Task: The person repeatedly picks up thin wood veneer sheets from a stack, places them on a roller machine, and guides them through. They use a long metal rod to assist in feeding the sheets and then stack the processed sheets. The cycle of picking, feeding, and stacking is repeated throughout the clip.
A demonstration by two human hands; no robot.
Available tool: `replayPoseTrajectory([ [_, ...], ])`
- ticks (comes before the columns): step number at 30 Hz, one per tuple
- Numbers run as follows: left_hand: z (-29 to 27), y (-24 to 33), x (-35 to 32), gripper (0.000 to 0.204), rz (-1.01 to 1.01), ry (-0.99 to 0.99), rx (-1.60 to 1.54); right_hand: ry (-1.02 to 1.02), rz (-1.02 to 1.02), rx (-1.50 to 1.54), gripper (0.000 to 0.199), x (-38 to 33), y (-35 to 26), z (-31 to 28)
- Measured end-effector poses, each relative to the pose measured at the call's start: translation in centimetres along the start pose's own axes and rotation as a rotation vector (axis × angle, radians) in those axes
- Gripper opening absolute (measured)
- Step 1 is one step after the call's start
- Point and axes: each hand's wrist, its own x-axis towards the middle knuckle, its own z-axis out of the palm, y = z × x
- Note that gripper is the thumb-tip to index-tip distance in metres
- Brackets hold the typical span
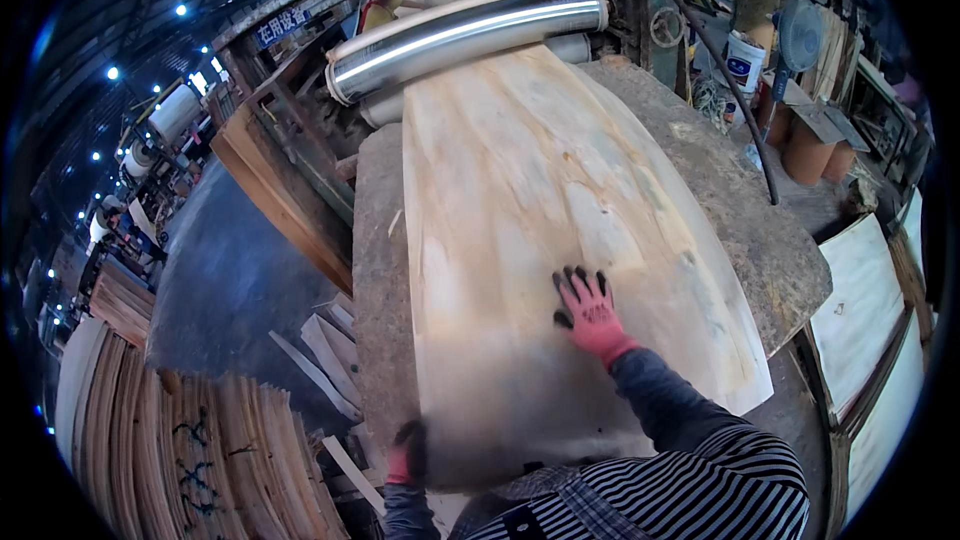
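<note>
A long, pale wood veneer sheet [520, 210] with brown streaks lies lengthwise before me. Its far end reaches a shiny metal roller [470, 38]. Flat on the sheet, right of its middle, rests my right hand [592, 315] in a pink glove with black fingertips, its fingers spread and nothing held. My left hand [403, 452], gloved alike, is at the sheet's near left edge. Its fingers are dark and smeared, so whether they grip the edge does not show. Under the sheet is a worn, grey-brown table [720, 190].
A stack of veneer sheets [200, 450] stands at lower left, with loose offcuts [330, 360] beside the table. Beyond the roller is another person [378, 10]. A dark rod [735, 90] slants down at the right, near a fan [800, 32] and a white bucket [743, 62].
</note>
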Motion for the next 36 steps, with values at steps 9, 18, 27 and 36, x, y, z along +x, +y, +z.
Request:
replayPoseTrajectory([
  [9,0.0,18.5,-1.9,0.036,0.363,-0.332,-0.17,-0.317,-0.199,0.193,0.071,-16.7,-5.6,-8.1],
  [18,7.3,25.1,-14.2,0.041,0.64,-0.595,-0.355,0.326,0.469,1.412,0.041,-23.8,-2.2,-20.6],
  [27,-0.1,13.6,-7.7,0.037,0.826,-0.026,-0.34,-0.202,0.144,0.191,0.053,-20.0,-9.7,-14.5],
  [36,9.2,1.7,-7.5,0.071,0.235,0.232,0.866,-0.288,-0.102,0.052,0.057,-7.3,-5.6,-6.5],
])
